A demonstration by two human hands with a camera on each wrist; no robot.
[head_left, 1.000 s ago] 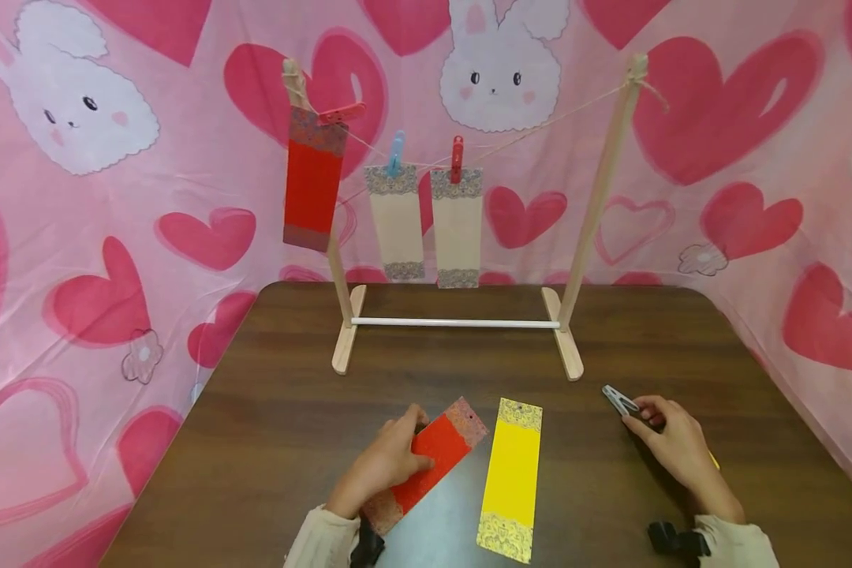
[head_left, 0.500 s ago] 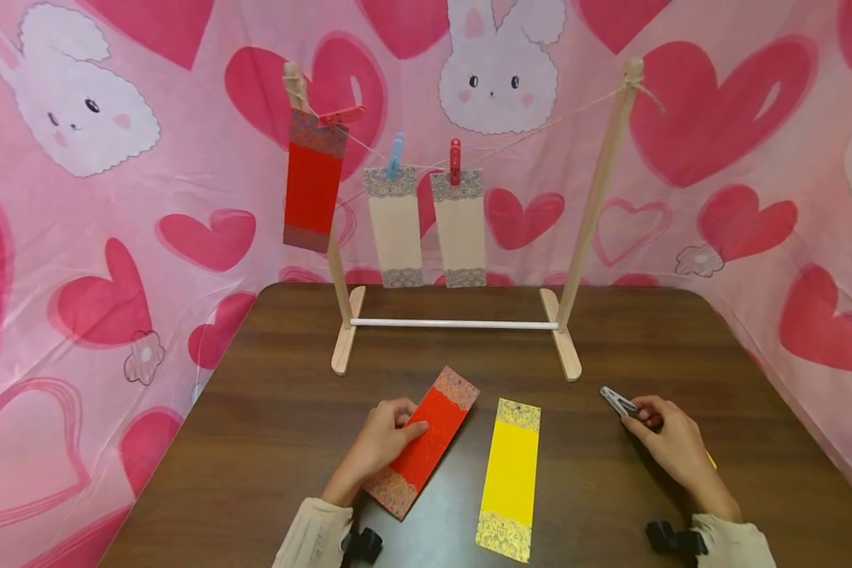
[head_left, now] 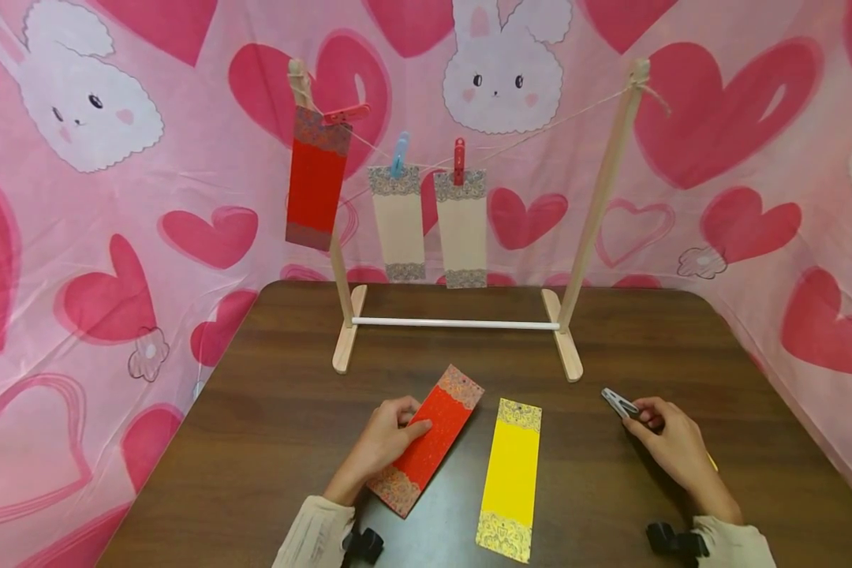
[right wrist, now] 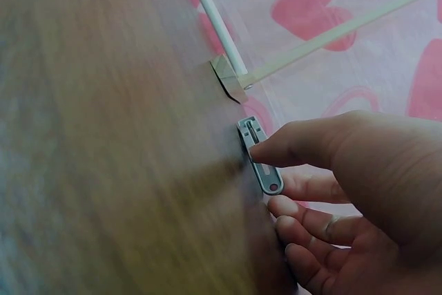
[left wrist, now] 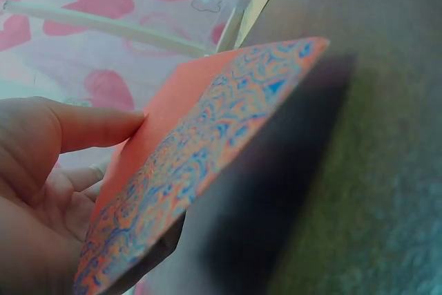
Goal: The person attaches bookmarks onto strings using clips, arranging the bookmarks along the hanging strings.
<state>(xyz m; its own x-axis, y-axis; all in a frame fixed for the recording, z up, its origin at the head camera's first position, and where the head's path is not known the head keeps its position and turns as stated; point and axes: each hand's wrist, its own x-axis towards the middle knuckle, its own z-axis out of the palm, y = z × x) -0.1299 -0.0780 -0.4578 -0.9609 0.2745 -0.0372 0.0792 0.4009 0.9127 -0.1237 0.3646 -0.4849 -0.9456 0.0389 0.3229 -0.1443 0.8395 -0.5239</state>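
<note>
My left hand (head_left: 383, 442) holds a red bookmark (head_left: 436, 434) with patterned ends, thumb on its face and fingers behind. In the left wrist view the bookmark (left wrist: 186, 136) is tilted, and its shadow falls on the table. My right hand (head_left: 674, 446) pinches a grey clothespin (head_left: 618, 403) between thumb and fingers; in the right wrist view the clothespin (right wrist: 260, 157) points away from the palm. Between the hands a yellow bookmark (head_left: 511, 481) lies flat on the table.
Behind stands a wooden frame (head_left: 603, 189) with a string (head_left: 539, 130). A red bookmark (head_left: 318, 185) and two cream bookmarks (head_left: 400, 229) hang from it by red and blue clothespins (head_left: 399, 155). A bit of something yellow (head_left: 712, 460) shows beside my right hand.
My left hand has turned the red bookmark more upright, its top end moving away from me, and the thumb has shifted on it. The right hand and clothespin have stayed in place.
</note>
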